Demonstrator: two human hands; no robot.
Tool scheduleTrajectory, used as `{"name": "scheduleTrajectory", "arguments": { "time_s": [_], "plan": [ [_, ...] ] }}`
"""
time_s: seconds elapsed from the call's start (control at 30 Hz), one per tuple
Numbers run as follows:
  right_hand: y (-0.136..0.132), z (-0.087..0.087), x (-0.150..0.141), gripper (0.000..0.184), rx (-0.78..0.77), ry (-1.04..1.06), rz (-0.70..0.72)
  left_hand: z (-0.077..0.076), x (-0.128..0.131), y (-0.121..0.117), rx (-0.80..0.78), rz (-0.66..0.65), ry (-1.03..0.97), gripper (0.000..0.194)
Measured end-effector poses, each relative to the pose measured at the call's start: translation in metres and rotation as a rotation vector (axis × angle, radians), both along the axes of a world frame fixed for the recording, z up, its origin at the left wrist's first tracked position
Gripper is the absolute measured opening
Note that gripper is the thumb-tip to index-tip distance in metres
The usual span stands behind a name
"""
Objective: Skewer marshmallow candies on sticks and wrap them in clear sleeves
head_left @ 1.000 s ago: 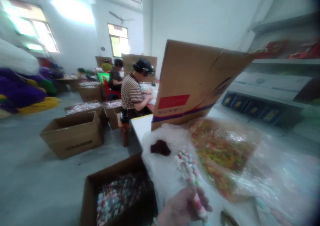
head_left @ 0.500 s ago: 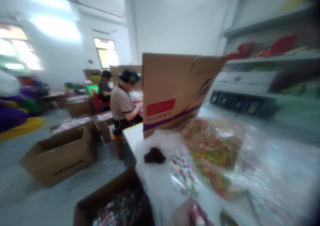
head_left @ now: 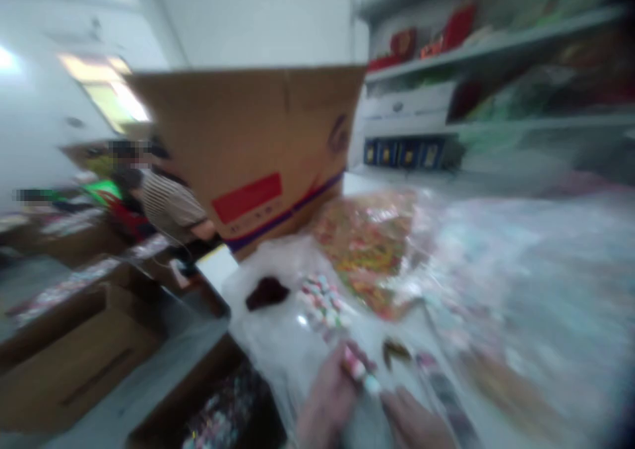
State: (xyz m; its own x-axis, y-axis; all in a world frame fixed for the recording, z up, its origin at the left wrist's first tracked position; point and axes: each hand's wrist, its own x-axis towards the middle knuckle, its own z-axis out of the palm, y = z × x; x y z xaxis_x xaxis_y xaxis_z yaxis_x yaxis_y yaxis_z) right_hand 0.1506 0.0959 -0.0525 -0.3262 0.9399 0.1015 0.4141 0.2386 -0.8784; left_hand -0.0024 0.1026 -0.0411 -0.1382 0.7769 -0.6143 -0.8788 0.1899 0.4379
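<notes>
My left hand (head_left: 330,389) is closed around a small pink-and-white piece (head_left: 354,363) near the front of the table. Motion blurs the piece, and I cannot make out its kind. My right hand (head_left: 417,419) is just to the right, its fingertips close to a pale round piece (head_left: 371,384) below the pink one. Blur hides whether those fingers grip it. Beyond the left hand, a group of small pastel pieces (head_left: 325,300) lies on clear plastic sheeting (head_left: 292,254). A dark brown lump (head_left: 266,293) is left of them.
A large upright cardboard box (head_left: 262,131) stands at the back. Bags of orange-green pieces (head_left: 367,237) and pastel pieces (head_left: 536,270) lie to the right. An open carton (head_left: 223,409) sits below the table's left edge. A co-worker in stripes (head_left: 171,204) sits beyond.
The view has swung to the right and down, so the box and table shift left and up. My right hand has come into sight beside the left, which still holds the pink-and-white piece.
</notes>
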Motion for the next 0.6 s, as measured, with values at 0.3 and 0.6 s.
{"name": "scheduleTrajectory", "arguments": {
  "time_s": [0.3, 0.6],
  "plan": [
    [0.022, 0.018, 0.01, 0.019, -1.239, 0.705, 0.142, 0.018, 0.001, 0.012, 0.071, -0.245, 0.012, 0.029],
    [0.011, 0.014, 0.007, 0.012, -0.951, 0.509, -0.037, 0.021, -0.006, 0.013, -0.065, -0.087, 0.18, 0.011]
  ]
}}
